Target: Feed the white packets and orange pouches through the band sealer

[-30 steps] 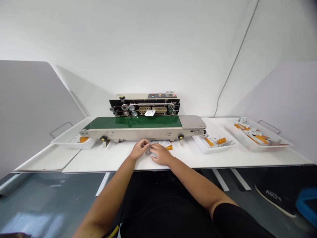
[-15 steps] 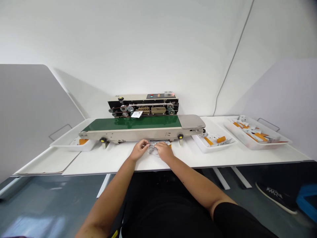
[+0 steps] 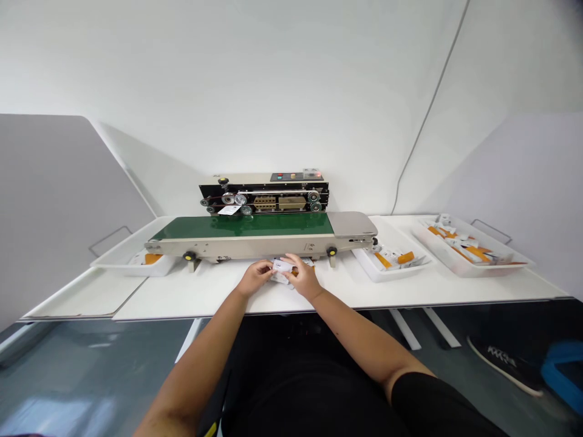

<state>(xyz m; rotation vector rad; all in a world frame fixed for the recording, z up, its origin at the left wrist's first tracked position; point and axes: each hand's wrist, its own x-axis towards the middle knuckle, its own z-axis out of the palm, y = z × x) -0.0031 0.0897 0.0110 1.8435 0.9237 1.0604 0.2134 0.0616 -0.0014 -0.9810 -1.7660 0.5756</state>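
Between my two hands is a small white packet (image 3: 282, 266) with dark print on it. My left hand (image 3: 255, 277) pinches its left edge, and my right hand (image 3: 303, 278) grips its right side. More packets, white and orange, lie partly hidden on the table under and behind my right hand. Just beyond my hands stands a band sealing machine (image 3: 264, 197) with a green conveyor belt (image 3: 209, 226). Another white packet (image 3: 229, 210) hangs from the machine's rollers, above the belt.
A white tray (image 3: 132, 270) with a few packets stands at the left end of the belt. Right of the machine are two white trays, a nearer tray (image 3: 380, 277) and a farther tray (image 3: 469, 272), holding white and orange packets. A shoe (image 3: 503, 367) shows on the floor at right.
The packet in the sealing machine has travelled left along the rollers. A white printed packet now shows flat between my hands, where a clear-looking one was; my right fingers have spread around it.
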